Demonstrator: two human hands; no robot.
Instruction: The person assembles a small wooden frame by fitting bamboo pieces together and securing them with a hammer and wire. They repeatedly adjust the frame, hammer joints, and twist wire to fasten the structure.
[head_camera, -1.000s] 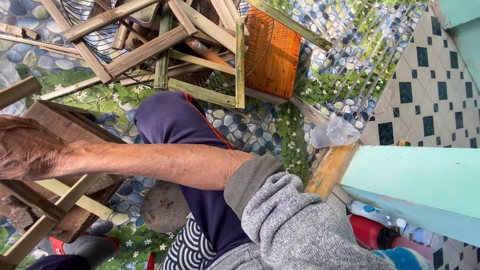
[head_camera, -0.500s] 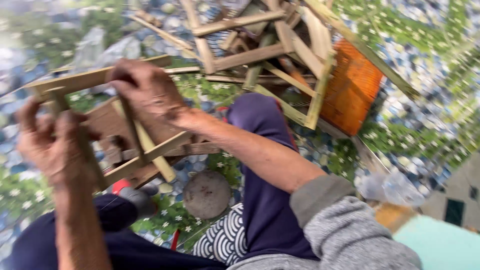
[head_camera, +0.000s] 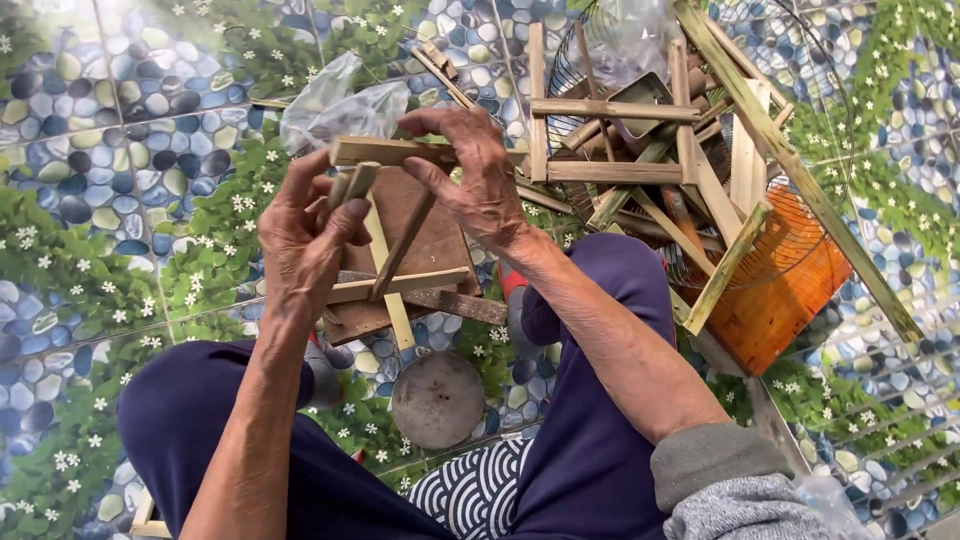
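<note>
Small frame of pale bamboo strips (head_camera: 400, 215) — crossed, tilted, held up over a brown board (head_camera: 430, 240).

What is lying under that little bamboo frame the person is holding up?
Under the bamboo frame a brown board shows, with a round grey disc on the pebble-patterned floor nearer the knees. The left hand and right hand hide the rest.

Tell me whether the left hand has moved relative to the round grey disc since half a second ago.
Yes. The left hand has swung from far left of the round grey disc to closer above it, gripping the bamboo frame.
</note>
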